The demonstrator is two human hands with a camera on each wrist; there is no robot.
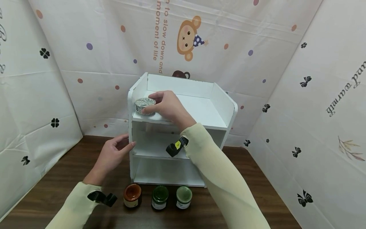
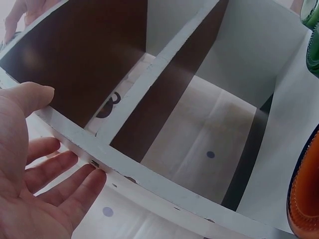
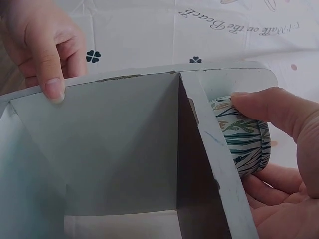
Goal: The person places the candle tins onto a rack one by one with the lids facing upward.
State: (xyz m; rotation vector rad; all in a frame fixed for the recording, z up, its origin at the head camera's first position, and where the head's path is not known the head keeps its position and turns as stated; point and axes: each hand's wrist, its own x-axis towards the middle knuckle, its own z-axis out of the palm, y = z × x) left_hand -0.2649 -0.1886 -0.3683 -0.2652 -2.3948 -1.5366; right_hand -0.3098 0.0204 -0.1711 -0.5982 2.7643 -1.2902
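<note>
My right hand [image 1: 171,106] holds a small round tin [image 1: 145,102] with a leafy pattern at the left end of the white shelf unit's [image 1: 200,109] top board. In the right wrist view, the thumb lies along one edge of the tin [image 3: 244,142] and the fingers curl under the other side. My left hand [image 1: 112,154] grips the unit's left side panel. The left wrist view has its thumb at the panel's front edge [image 2: 65,122] and the fingers against the outer face.
An amber glass jar [image 1: 132,195], a dark green jar [image 1: 159,197] and a lighter green jar [image 1: 184,197] stand in a row before the unit on the dark wood table [image 1: 257,190]. Printed cloth [image 1: 108,57] hangs behind and at both sides.
</note>
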